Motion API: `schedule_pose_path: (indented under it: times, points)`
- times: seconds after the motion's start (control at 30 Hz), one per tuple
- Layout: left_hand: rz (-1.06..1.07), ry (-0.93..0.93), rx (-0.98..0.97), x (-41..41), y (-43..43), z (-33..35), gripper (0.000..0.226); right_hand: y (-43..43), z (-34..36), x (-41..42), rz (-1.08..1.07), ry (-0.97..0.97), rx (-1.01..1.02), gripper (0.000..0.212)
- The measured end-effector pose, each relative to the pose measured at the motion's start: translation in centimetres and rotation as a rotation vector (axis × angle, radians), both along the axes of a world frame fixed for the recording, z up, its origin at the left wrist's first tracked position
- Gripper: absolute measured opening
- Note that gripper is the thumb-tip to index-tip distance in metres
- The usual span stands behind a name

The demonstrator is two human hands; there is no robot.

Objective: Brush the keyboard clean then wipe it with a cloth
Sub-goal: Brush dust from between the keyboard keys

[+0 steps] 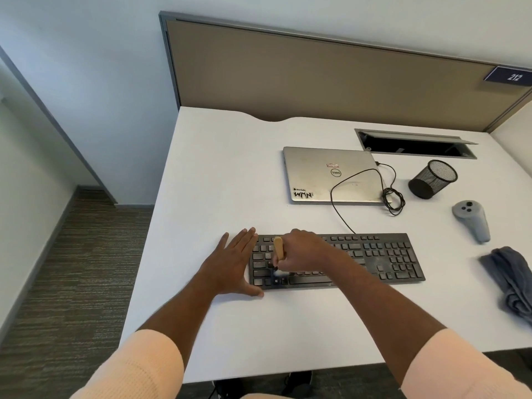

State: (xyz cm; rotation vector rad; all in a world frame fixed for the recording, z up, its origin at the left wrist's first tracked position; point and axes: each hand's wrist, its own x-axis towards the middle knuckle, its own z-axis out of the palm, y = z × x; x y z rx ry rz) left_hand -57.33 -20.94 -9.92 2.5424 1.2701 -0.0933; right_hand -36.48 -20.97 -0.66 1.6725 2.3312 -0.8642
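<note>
We see the right hand [302, 251] clenched around the wooden handle of the brush [278, 249], its bristle end down among the lower keys at the left end of the keyboard [374, 254]. The left hand [233, 263] lies flat with straight fingers at 9 o'clock of the keyboard, fingertips on its left edge, and we judge that it is steadying the board. The keyboard sits near the front of the desk [230, 168], its cable running toward the closed laptop [316, 174] at 12 o'clock. We take the brushing step to be in hand and the wiping not yet begun. The next move calls for sweeping rightward across the remaining keys, then reaching for the grey cloth [509, 277], crumpled at 3 o'clock and well apart from the keyboard.
</note>
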Motion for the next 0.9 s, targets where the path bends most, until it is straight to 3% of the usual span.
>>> schedule_pose_path:
  times: [0.1, 0.17, 0.43, 0.67, 0.9]
  points:
    - [-0.020, -0.003, -0.010, 0.2, 0.3, 0.2, 0.138, -0.4, 0.7, -0.9, -0.091, 0.211, -0.076, 0.019]
    - [-0.029, 0.000, -0.020, 0.5, 0.4, 0.4, 0.138, -0.9, 0.6, -1.6, -0.094, 0.251, -0.113, 0.019]
    - [-0.075, 0.054, 0.038, 1.6, 0.3, 0.7, 0.137, 0.0, 0.8, 2.8, -0.003, -0.129, -0.041, 0.011]
    - [-0.117, 0.052, 0.043, 3.3, 0.8, 0.9, 0.134, -0.8, 0.8, 1.4, -0.159, 0.221, -0.131, 0.021]
    - [-0.132, 0.043, 0.078, 3.7, 0.9, 0.6, 0.137, -0.7, 0.1, 4.7, -0.095, -0.034, -0.058, 0.010]
